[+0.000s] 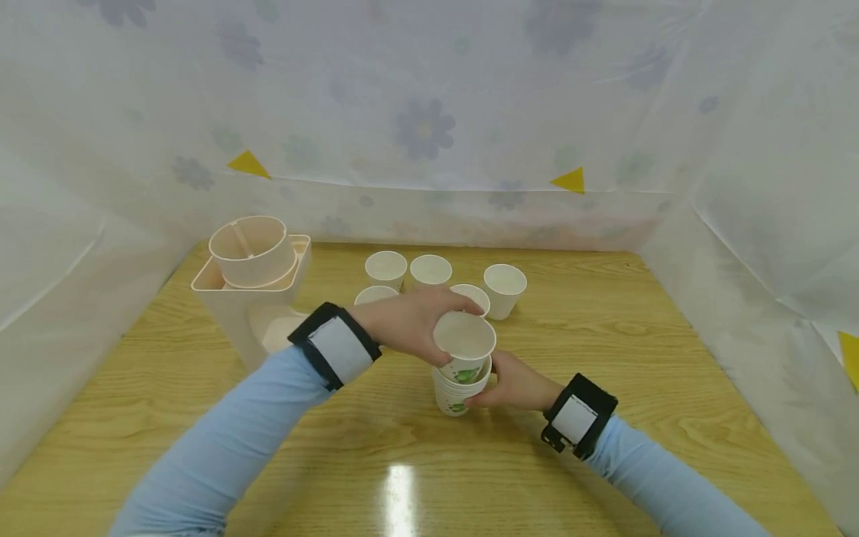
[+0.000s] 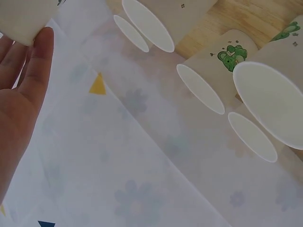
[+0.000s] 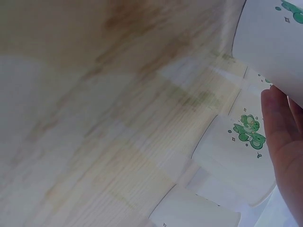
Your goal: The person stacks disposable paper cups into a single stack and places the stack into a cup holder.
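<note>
My left hand (image 1: 419,321) grips a white paper cup (image 1: 464,337) by its rim, thumb on the near side and fingers on the far side. This cup has a green cartoon print and sits at the top of a short stack of nested paper cups (image 1: 450,401), its base inside the stack's mouth. From the right, my right hand (image 1: 518,382) holds that stack, thumb in front. In the left wrist view, the fingers (image 2: 40,61) lie against the cup's edge. The right wrist view has the fingertips (image 3: 272,101) on the stack's white side.
Several separate paper cups (image 1: 505,287) stand mouth up behind my hands. To the left is a cream plastic container (image 1: 231,321) with a round cup-shaped piece (image 1: 251,257) in its top. White flowered sheeting (image 1: 429,67) encloses the wooden table (image 1: 590,328) at the back and sides.
</note>
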A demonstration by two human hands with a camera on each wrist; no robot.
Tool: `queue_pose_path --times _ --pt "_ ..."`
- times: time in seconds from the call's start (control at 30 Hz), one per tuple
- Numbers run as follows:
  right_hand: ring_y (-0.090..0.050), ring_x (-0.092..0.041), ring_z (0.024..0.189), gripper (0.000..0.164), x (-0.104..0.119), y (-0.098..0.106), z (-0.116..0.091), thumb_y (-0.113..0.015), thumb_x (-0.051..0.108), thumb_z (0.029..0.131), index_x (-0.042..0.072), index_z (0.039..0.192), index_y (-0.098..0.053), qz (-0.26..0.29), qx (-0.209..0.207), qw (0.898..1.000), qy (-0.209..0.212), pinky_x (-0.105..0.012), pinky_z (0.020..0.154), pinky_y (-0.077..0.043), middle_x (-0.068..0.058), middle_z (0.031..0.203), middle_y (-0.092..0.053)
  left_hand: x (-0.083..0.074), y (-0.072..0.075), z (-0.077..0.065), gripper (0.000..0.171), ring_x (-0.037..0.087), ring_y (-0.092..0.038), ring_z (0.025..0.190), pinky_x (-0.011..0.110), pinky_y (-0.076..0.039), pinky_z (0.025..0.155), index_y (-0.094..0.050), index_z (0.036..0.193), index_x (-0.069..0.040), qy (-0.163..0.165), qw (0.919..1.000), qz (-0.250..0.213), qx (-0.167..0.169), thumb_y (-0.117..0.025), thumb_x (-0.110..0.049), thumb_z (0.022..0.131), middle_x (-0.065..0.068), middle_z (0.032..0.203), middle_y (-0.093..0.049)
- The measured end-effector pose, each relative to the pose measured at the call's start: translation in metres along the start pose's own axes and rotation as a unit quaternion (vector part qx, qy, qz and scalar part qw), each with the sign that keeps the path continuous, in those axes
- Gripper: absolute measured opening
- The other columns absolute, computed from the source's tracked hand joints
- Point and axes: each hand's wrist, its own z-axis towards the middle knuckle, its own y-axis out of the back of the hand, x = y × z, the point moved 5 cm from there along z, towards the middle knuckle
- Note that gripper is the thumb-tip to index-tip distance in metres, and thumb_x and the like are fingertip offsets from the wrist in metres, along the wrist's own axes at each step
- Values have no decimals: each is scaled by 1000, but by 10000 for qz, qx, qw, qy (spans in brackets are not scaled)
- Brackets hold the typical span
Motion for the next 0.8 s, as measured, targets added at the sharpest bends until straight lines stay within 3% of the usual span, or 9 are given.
queue_pose_path --times 0.33,0.63,0.8 --pt "-52 -26 116 64 0 0 0 -79 15 73 3 128 -48 56 -17 10000 9 -41 99 -40 -13 124 -58 1 -7 -1 65 21 -50 112 33 -44 92 -50 131 -5 -262 9996 -22 40 -72 -11 70 10 129 -53" --pt "-54 -18 112 63 1 0 -1 -79 15 73 2 126 -48 -50 -76 9999 63 -34 97 -42 -14 122 -58 1 -13 -1 65 24 -48 114 37 -42 95 -49 131 -5 -173 9997 7 160 -72 -13 72 8 128 -54" --pt "-53 -19 112 63 2 1 -2 -78 14 73 1 126 -48 -112 -95 9998 157 -36 97 -42 -16 122 -58 1 -17 0 65 24 -47 115 39 -42 95 -49 131 -5 -168 9996 7 209 -73 -12 71 7 127 -55"
